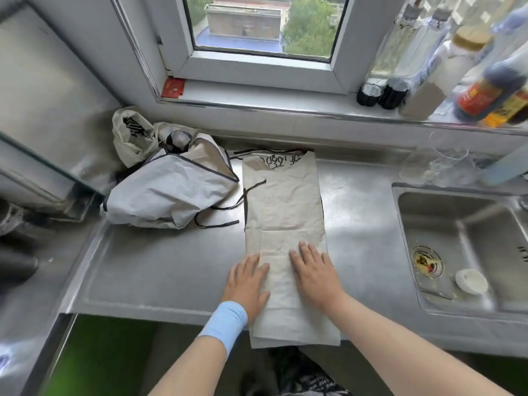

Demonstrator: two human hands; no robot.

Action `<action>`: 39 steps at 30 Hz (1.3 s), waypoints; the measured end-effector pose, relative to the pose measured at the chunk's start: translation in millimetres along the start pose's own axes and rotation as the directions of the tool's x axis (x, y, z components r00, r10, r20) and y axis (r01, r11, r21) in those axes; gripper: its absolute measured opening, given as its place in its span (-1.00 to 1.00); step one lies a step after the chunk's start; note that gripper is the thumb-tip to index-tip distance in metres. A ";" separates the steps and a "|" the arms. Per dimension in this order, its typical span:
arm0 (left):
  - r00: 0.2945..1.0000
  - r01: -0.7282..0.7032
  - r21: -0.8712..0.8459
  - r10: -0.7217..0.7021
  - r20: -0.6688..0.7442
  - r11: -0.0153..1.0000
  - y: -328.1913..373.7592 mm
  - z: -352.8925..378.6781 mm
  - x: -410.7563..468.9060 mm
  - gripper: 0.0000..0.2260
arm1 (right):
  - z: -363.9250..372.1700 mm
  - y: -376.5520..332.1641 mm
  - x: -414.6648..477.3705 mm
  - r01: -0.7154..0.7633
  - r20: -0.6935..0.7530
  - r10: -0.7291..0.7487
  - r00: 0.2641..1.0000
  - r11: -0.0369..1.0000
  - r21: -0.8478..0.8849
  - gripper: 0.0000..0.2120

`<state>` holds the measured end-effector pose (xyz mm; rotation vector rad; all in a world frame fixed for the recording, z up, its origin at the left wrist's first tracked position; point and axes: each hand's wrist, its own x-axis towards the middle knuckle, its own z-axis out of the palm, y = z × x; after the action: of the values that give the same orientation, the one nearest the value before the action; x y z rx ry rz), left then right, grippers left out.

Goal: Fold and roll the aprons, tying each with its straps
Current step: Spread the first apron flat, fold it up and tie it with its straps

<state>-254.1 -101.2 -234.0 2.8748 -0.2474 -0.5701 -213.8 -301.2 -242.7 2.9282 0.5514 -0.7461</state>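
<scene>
Folded apron [285,207] points lengthwise away; left grip [247,284] and right grip [314,274] press it, fingers straight.

You've got plenty of daylight from the window [265,24], bouncing soft glare off the steel counter [357,212]. Bottles [457,67] at the right edge are smeared and stretched, and your corners bend fisheye-style.

Bottles [445,70] on sill, sink [405,201] right
</scene>
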 end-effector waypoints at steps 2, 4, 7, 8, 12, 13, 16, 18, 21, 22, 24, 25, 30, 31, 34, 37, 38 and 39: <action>1.000 0.004 0.036 -0.004 -0.001 0.999 3.7 -1.5 -8.1 -0.45 | -5.1 -4.1 -16.0 0.043 -0.067 -0.043 0.997 0.999 -0.003 -0.52; 1.000 -0.021 0.058 0.021 -0.010 0.998 7.0 -3.9 -16.1 -0.46 | -0.7 -4.7 -36.0 0.158 -0.083 -0.160 0.984 0.987 -0.026 -0.40; 0.995 -0.103 0.032 0.102 0.016 0.994 12.9 -3.5 -27.0 -0.45 | 3.8 -9.8 -67.2 0.236 0.065 -0.231 0.971 0.968 -0.081 0.01; 0.994 -0.107 0.006 0.107 0.030 0.994 15.5 -3.5 -29.9 -0.43 | 8.8 -11.9 -72.1 0.236 0.071 -0.230 0.971 0.967 -0.101 0.10; 0.993 -0.076 -0.067 0.082 0.089 0.995 17.7 -4.9 -35.0 -0.29 | 19.1 -15.6 -77.3 0.198 0.037 -0.195 0.980 0.973 -0.120 0.03; 0.989 -0.082 -0.073 0.090 0.120 0.994 16.6 -5.8 -36.0 -0.24 | 17.4 -14.9 -78.4 0.205 0.022 -0.204 0.979 0.975 -0.087 -0.06; 0.972 -0.082 -0.111 0.104 0.209 0.990 14.4 -11.4 -40.6 -0.13 | 4.2 -14.5 -81.7 0.215 -0.020 -0.215 0.977 0.974 0.070 -0.46; 0.967 -0.065 -0.150 0.099 0.234 0.987 14.9 -18.4 -41.8 -0.13 | -6.2 -15.2 -81.3 0.181 -0.081 -0.177 0.981 0.982 0.047 -0.73; 0.974 -0.025 -0.217 0.072 0.214 0.976 16.6 -31.1 -38.7 -0.23 | -24.0 -17.0 -79.3 0.086 -0.153 -0.077 0.985 0.995 0.048 -0.89; 0.982 -0.005 -0.249 0.052 0.181 0.968 16.7 -36.5 -36.8 -0.35 | -31.2 -16.3 -78.2 0.074 -0.189 -0.056 0.980 0.993 0.087 -0.92; 0.994 0.042 -0.303 -0.008 0.110 0.952 16.8 -49.7 -31.6 -0.65 | -50.6 -14.2 -76.9 0.064 -0.249 -0.023 0.968 0.986 0.157 -0.90; 0.995 0.067 -0.338 -0.036 0.096 0.939 17.2 -59.9 -29.5 -0.76 | -64.6 -12.5 -77.2 0.068 -0.258 -0.020 0.966 0.981 0.179 -0.87; 0.952 0.112 -0.471 0.041 0.303 0.875 16.4 -108.8 -17.8 -0.91 | -134.2 6.3 -78.5 0.039 0.116 -0.081 0.990 0.943 0.332 -0.84; 0.951 0.111 -0.467 0.043 0.305 0.877 14.8 -116.8 -13.6 -0.94 | -143.9 13.4 -76.9 0.013 0.198 -0.092 0.976 0.929 0.369 -0.87; 0.978 0.104 -0.473 -0.003 0.210 0.875 9.5 -134.2 5.4 -0.91 | -160.8 34.5 -61.7 -0.018 0.181 -0.070 0.981 0.897 0.441 -0.88; 0.996 0.085 -0.439 -0.091 0.008 0.895 9.0 -144.6 28.7 -0.88 | -169.1 48.2 -37.7 -0.015 -0.066 0.050 0.997 0.894 0.448 -0.86; 0.992 0.078 -0.438 -0.115 -0.058 0.895 9.1 -146.1 37.6 -0.89 | -169.2 51.5 -27.7 -0.021 -0.131 0.091 0.987 0.888 0.460 -0.85; 0.986 0.075 -0.451 -0.134 -0.100 0.889 9.5 -147.3 45.5 -0.89 | -168.7 53.8 -19.2 -0.031 -0.177 0.132 0.975 0.874 0.485 -0.83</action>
<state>-156.1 -95.7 -114.7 2.4698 0.0578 -0.3931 -134.3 -331.8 -86.2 3.4940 0.2772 -0.6521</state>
